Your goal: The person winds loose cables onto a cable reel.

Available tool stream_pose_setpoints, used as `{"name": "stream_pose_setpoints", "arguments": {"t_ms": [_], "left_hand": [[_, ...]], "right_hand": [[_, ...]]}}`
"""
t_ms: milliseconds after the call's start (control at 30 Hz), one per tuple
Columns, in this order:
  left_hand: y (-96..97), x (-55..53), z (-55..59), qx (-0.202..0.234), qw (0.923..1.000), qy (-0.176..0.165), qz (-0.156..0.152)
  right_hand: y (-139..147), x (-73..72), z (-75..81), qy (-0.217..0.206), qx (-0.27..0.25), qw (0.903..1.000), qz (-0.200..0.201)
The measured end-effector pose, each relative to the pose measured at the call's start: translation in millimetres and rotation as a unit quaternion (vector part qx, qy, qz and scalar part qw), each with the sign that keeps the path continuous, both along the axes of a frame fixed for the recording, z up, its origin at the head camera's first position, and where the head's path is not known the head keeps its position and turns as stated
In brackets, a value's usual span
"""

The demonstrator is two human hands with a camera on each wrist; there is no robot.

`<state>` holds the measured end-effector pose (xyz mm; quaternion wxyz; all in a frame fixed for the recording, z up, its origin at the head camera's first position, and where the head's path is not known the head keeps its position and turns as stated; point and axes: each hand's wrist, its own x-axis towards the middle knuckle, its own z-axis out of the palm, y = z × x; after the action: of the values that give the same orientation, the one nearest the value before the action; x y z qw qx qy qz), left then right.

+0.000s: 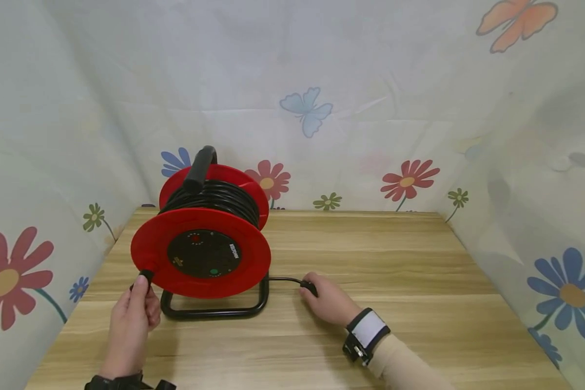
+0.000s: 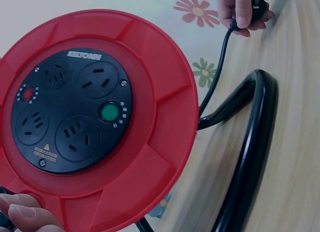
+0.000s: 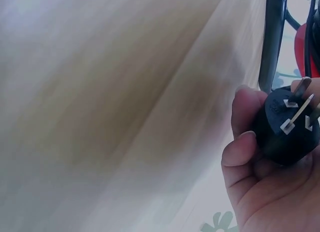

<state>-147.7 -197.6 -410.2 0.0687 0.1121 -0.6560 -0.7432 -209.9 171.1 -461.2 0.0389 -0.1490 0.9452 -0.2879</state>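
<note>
A red cable reel (image 1: 148, 254) wound with black cable (image 1: 224, 197) stands on the left of the table. Its round black socket panel (image 2: 75, 107) has several outlets, a red button and a green one. My left hand (image 1: 135, 311) grips the small black crank knob (image 1: 147, 274) at the lower left of the reel's front disc. To the right of the reel, my right hand (image 1: 331, 300) holds a black three-pin plug (image 3: 285, 127), its metal pins showing in the right wrist view. A short stretch of cord (image 1: 285, 279) runs from the plug back to the reel.
Black tubular legs (image 1: 214, 313) support the reel on the wood-grain table (image 1: 395, 260), and a black carrying handle (image 1: 201, 168) rises on top. A pale cloth backdrop (image 1: 361, 65) with flowers and butterflies encloses the table's back and sides.
</note>
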Motion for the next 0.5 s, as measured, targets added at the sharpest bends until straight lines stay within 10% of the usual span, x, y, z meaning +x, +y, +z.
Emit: {"name": "stream_pose_setpoints", "arguments": {"t_ms": [500], "left_hand": [[-0.1, -3.7, 28.7, -0.026, 0.9979, 0.059, 0.009]], "right_hand": [[-30.2, -10.0, -2.4, 0.009, -0.012, 0.9997, 0.017]]}}
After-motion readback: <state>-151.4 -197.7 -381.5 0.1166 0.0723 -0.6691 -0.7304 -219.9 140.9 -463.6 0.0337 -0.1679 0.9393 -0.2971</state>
